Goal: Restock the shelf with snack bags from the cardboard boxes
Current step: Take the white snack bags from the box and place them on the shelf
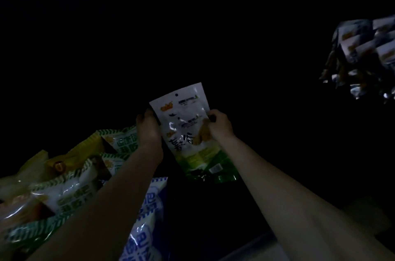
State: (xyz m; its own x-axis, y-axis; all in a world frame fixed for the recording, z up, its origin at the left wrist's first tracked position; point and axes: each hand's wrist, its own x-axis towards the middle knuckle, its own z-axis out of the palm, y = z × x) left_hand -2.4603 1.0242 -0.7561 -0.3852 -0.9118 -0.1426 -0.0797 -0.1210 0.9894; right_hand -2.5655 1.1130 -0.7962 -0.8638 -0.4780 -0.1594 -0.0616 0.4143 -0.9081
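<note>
I see both hands up in the dark. My left hand [148, 126] pinches the left edge of a white and green chip bag [188, 132], and my right hand [219, 125] pinches its right edge. Green-striped snack bags [70, 183] lie piled low on the left. More white bags [363, 53] hang far right.
</note>
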